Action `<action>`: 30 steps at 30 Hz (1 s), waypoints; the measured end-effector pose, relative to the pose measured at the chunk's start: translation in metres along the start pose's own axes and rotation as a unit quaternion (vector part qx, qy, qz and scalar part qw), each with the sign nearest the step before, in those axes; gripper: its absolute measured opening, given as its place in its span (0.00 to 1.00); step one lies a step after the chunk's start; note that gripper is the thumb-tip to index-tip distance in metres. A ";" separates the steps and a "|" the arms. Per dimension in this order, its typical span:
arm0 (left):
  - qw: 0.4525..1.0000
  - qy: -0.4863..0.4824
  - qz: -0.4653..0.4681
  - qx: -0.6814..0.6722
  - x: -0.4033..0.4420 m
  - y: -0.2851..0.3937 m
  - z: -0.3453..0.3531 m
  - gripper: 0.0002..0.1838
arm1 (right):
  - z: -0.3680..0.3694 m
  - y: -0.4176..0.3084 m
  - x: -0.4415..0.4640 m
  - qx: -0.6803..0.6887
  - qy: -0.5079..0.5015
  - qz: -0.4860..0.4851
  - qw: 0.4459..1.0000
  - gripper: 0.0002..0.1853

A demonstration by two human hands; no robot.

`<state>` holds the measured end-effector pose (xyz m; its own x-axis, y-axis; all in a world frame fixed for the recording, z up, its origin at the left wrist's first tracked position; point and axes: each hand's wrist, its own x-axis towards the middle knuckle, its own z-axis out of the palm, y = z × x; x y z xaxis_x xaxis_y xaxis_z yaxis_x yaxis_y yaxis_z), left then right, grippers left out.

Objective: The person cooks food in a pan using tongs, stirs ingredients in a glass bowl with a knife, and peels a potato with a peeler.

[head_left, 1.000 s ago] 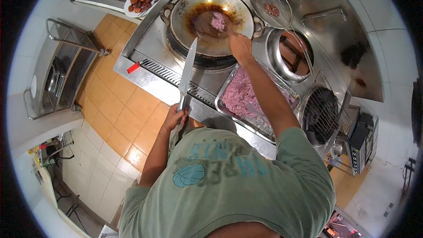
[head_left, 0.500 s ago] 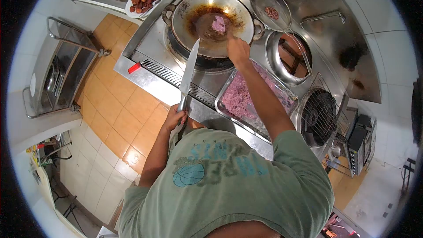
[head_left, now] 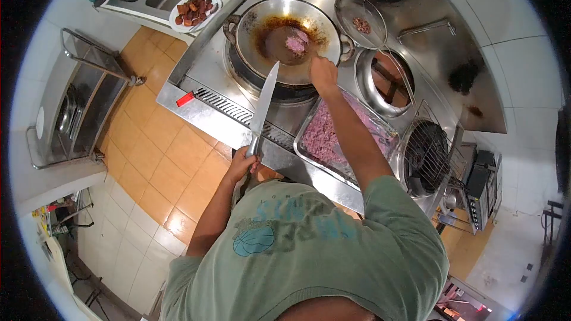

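Basically, the left hand [head_left: 242, 164] has its grip closed around the handle of a big knife [head_left: 263, 106]. Knife's long axis runs away from the body, slanting a bit to the right in view: handle nearest the shirt [head_left: 309, 244], tip farthest out, pointing up toward the near left side of the wok [head_left: 253, 38]. Blade looks straight, over the counter [head_left: 208, 120] front and its slotted strip [head_left: 223, 105].

Right hand [head_left: 323, 74] at the wok's near right rim, fingers curled in; can't tell whether the grip is clamped on anything, contact point too small to read. Lump of pink mince [head_left: 295, 42] sits in the wok, right of its middle, just beyond that hand. Wok's two ear handles line up left to right, right one a little nearer the body.

Metal tray [head_left: 328, 170] of more pink mince on the counter, long side slanting from upper left to lower right, about parallel to the front edge. Right forearm [head_left: 354, 137] passes above it. Strainer [head_left: 373, 34] beyond and right of the wok, brown bits inside, handle running down and right over a round metal ring [head_left: 364, 81]. White plate [head_left: 214, 11] of brown chunks off to the upper left.
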<state>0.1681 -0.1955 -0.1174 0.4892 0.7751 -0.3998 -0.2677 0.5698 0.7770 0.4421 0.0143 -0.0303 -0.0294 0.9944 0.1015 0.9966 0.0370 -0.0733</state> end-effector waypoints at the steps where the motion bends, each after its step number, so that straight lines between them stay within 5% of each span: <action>1: 1.000 -0.007 -0.004 -0.007 0.000 0.003 0.002 0.05 | -0.001 0.002 0.001 -0.010 -0.006 -0.002 1.000 0.11; 15: 0.992 -0.103 -0.014 0.075 0.009 -0.012 -0.028 0.04 | 0.010 -0.006 -0.010 -0.033 -0.015 0.033 0.999 0.14; 19: 0.987 -0.143 -0.078 -0.010 0.000 0.006 -0.037 0.04 | -0.002 -0.001 -0.011 -0.020 0.033 0.047 0.998 0.15; 25: 0.993 -0.081 -0.047 -0.074 -0.008 0.027 -0.045 0.05 | -0.022 -0.001 -0.023 0.009 0.078 0.050 0.996 0.14; 30: 0.995 -0.073 0.040 -0.063 -0.017 0.029 -0.045 0.06 | 0.010 -0.001 -0.016 -0.038 0.011 0.022 0.999 0.10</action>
<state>0.1151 -0.1800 -0.1098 0.5749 0.7764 -0.2582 -0.4079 0.5455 0.7322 0.4411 -0.0011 -0.0413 0.0159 0.9925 0.1213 0.9999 -0.0156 -0.0036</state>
